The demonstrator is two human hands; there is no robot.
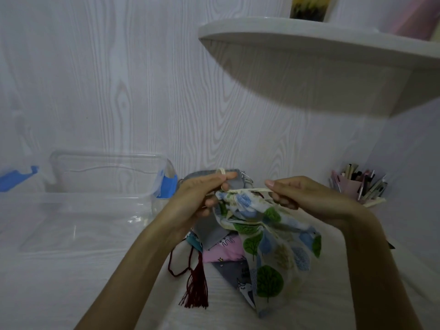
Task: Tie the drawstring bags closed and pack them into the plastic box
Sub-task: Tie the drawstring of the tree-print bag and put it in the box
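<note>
Two hands, left hand (202,196) and right hand (307,196), fingers pinching cream drawstring (247,191), tree-print bag (269,236) hanging between

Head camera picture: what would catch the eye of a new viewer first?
First, the tree-print bag held up at centre, its cream drawstring pinched between the left hand and the right hand. Next, the clear plastic box at left on the table, and the dark red tassel below the left forearm.
</note>
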